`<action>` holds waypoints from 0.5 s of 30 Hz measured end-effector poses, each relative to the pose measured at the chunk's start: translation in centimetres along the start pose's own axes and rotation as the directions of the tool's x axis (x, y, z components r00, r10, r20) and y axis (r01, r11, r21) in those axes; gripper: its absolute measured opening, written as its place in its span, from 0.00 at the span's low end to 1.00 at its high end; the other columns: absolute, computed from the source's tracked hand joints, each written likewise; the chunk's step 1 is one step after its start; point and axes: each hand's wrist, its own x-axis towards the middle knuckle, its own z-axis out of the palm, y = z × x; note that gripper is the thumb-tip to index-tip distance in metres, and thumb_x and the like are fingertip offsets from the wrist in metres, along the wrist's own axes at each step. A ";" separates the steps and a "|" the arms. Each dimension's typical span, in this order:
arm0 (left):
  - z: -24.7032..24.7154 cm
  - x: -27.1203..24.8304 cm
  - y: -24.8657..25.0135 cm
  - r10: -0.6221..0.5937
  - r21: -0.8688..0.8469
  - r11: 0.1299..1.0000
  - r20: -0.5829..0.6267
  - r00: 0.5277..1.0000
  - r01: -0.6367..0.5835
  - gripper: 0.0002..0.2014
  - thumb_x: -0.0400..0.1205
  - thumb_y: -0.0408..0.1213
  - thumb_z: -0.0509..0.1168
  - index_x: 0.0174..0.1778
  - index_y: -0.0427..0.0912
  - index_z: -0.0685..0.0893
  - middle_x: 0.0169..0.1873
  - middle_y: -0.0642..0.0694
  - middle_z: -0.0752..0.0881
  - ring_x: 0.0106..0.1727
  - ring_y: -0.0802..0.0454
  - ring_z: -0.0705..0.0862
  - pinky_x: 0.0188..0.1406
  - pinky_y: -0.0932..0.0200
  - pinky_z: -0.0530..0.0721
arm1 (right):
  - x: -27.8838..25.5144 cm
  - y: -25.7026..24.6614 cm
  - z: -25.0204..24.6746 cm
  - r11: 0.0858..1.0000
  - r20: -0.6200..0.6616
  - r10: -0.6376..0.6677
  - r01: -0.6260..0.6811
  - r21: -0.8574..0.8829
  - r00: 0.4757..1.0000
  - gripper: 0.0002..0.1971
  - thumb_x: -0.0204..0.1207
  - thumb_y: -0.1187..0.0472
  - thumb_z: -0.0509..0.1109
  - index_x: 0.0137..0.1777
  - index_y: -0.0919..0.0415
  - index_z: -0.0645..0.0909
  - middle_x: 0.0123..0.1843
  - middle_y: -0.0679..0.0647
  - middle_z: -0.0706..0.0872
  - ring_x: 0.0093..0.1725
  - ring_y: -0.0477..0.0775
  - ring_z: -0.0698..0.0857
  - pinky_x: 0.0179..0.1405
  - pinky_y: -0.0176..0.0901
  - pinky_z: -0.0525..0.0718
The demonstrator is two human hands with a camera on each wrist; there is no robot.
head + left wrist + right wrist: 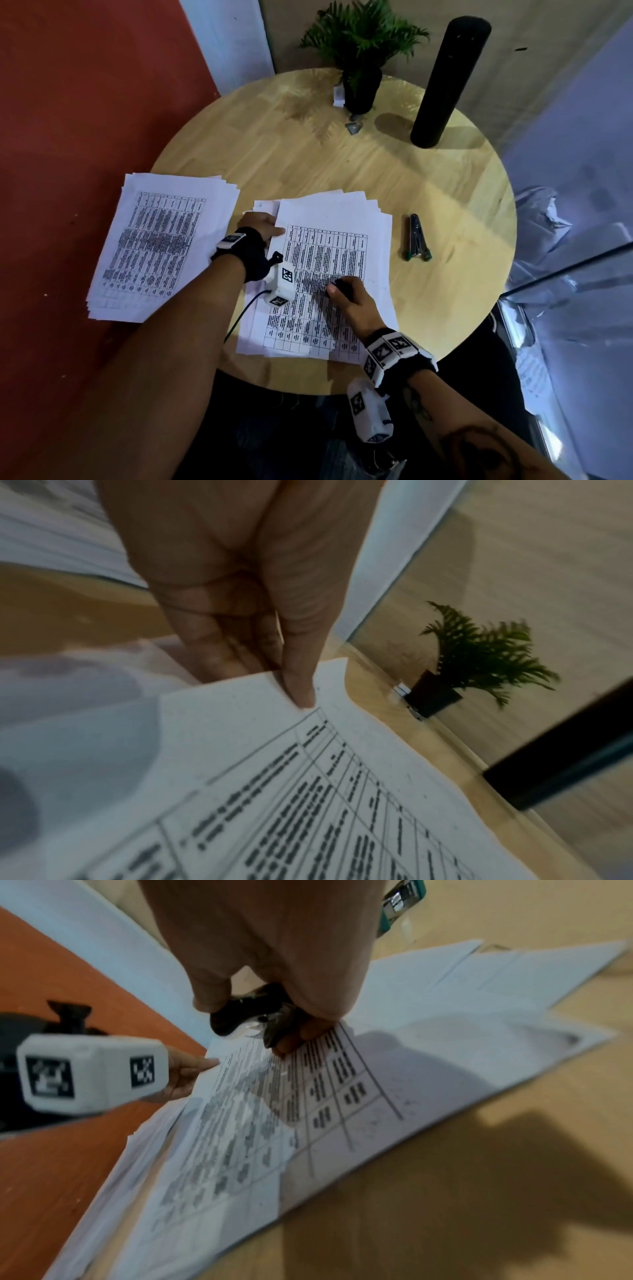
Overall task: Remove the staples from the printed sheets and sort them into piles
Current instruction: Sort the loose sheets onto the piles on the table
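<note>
On top sheet [329, 274]: blurred, seemingly tabular print.

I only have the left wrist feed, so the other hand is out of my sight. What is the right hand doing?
Observer: The right hand grips a black staple remover and rests on the middle of the top printed sheet.
Operator: Is there a pile besides the one under my thumb?
Observer: Yes, a second pile of printed sheets lies further left, overhanging the edge of the round table.
Operator: Any other tool out?
Observer: A metal tool with green ends, probably a stapler, lies untouched on the table right of the near pile.
</note>
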 end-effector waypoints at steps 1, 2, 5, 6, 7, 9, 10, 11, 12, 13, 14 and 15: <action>-0.1 -0.2 0.2 0.010 -0.038 0.999 -0.015 1.000 -0.010 0.10 0.74 0.27 0.73 0.49 0.31 0.86 0.42 0.35 0.85 0.38 0.45 0.81 0.49 0.52 0.82 | 0.1 -0.1 -0.4 1.000 -0.025 -0.002 0.002 0.000 1.000 0.18 0.79 0.56 0.67 0.65 0.64 0.72 0.56 0.53 0.80 0.55 0.51 0.78 0.53 0.40 0.72; -0.1 -0.6 0.4 0.022 -0.086 0.996 -0.042 0.999 -0.026 0.07 0.73 0.26 0.74 0.46 0.33 0.85 0.38 0.38 0.85 0.35 0.48 0.81 0.47 0.53 0.82 | 0.3 -0.1 -1.0 1.000 -0.070 -0.012 0.011 -0.011 0.997 0.19 0.79 0.56 0.68 0.65 0.64 0.72 0.56 0.54 0.80 0.56 0.52 0.79 0.53 0.40 0.73; -0.5 -2.8 1.1 0.153 -0.195 0.963 -0.169 0.974 -0.185 0.07 0.72 0.25 0.74 0.43 0.35 0.84 0.27 0.51 0.83 0.28 0.60 0.80 0.38 0.63 0.79 | 1.1 -0.2 -3.8 0.995 -0.247 -0.031 0.005 -0.103 0.968 0.19 0.78 0.56 0.68 0.64 0.66 0.74 0.58 0.60 0.83 0.56 0.54 0.80 0.51 0.39 0.71; -0.7 -3.6 1.3 0.200 -0.233 0.940 -0.214 0.956 -0.249 0.08 0.72 0.24 0.74 0.44 0.35 0.84 0.23 0.56 0.84 0.25 0.66 0.80 0.35 0.68 0.79 | 1.3 -0.5 -4.7 0.994 -0.304 -0.038 0.003 -0.113 0.952 0.19 0.78 0.56 0.68 0.63 0.66 0.75 0.59 0.62 0.83 0.57 0.57 0.81 0.52 0.40 0.72; -0.8 -4.5 1.5 0.233 -0.269 0.916 -0.252 0.939 -0.299 0.09 0.71 0.22 0.74 0.44 0.35 0.84 0.19 0.59 0.83 0.22 0.70 0.79 0.32 0.74 0.78 | 1.3 -0.7 -5.6 0.994 -0.354 -0.043 0.006 -0.105 0.934 0.19 0.78 0.56 0.69 0.63 0.66 0.75 0.60 0.63 0.83 0.59 0.59 0.81 0.53 0.41 0.73; -1.2 -6.1 2.2 0.267 -0.345 0.859 -0.327 0.906 -0.378 0.11 0.70 0.21 0.74 0.46 0.33 0.85 0.17 0.65 0.83 0.22 0.73 0.79 0.32 0.79 0.78 | 1.4 -2.0 -7.0 0.995 -0.403 -0.074 0.044 -0.085 0.912 0.19 0.77 0.57 0.70 0.64 0.66 0.76 0.61 0.63 0.83 0.61 0.59 0.81 0.55 0.43 0.74; -1.5 -6.7 2.5 0.279 -0.380 0.828 -0.359 0.890 -0.413 0.12 0.69 0.20 0.75 0.47 0.31 0.86 0.17 0.64 0.83 0.23 0.72 0.80 0.34 0.78 0.80 | 1.6 -2.9 -7.6 0.994 -0.405 -0.102 0.073 -0.085 0.909 0.19 0.77 0.57 0.71 0.64 0.65 0.76 0.62 0.62 0.83 0.61 0.59 0.81 0.55 0.44 0.75; -1.9 -7.5 2.9 0.292 -0.410 0.796 -0.382 0.877 -0.444 0.13 0.69 0.20 0.75 0.47 0.31 0.86 0.18 0.63 0.84 0.24 0.72 0.80 0.35 0.76 0.81 | 1.5 -4.2 -8.0 0.990 -0.394 -0.141 0.118 -0.082 0.908 0.19 0.75 0.56 0.73 0.62 0.64 0.78 0.61 0.62 0.83 0.60 0.58 0.81 0.56 0.45 0.77; -2.3 -8.2 3.3 0.303 -0.431 0.770 -0.401 0.864 -0.470 0.13 0.68 0.19 0.75 0.47 0.32 0.86 0.18 0.63 0.84 0.25 0.71 0.80 0.36 0.75 0.81 | 1.4 -5.4 -8.3 0.982 -0.384 -0.188 0.170 -0.079 0.904 0.19 0.72 0.53 0.75 0.60 0.61 0.79 0.61 0.62 0.83 0.58 0.59 0.82 0.56 0.47 0.79; -2.8 -8.8 3.7 0.317 -0.445 0.746 -0.416 0.852 -0.495 0.12 0.68 0.19 0.75 0.44 0.34 0.86 0.19 0.62 0.84 0.25 0.70 0.80 0.37 0.74 0.82 | 1.1 -7.1 -8.5 0.968 -0.374 -0.252 0.233 -0.098 0.893 0.19 0.69 0.50 0.76 0.57 0.59 0.81 0.60 0.62 0.83 0.57 0.61 0.83 0.55 0.47 0.81; -3.1 -9.5 4.1 0.336 -0.452 0.726 -0.426 0.840 -0.519 0.11 0.68 0.19 0.75 0.41 0.37 0.86 0.19 0.62 0.85 0.26 0.70 0.81 0.38 0.72 0.82 | 0.9 -8.7 -8.6 0.945 -0.361 -0.326 0.299 -0.130 0.874 0.19 0.67 0.51 0.78 0.55 0.59 0.82 0.60 0.61 0.81 0.58 0.61 0.82 0.54 0.43 0.81; -3.5 -10.1 4.4 0.359 -0.450 0.707 -0.436 0.825 -0.546 0.11 0.68 0.20 0.75 0.38 0.40 0.86 0.20 0.62 0.85 0.27 0.69 0.81 0.38 0.71 0.82 | 0.4 -10.3 -8.7 0.918 -0.352 -0.397 0.360 -0.169 0.848 0.18 0.67 0.56 0.79 0.54 0.62 0.82 0.62 0.59 0.78 0.60 0.55 0.81 0.54 0.32 0.79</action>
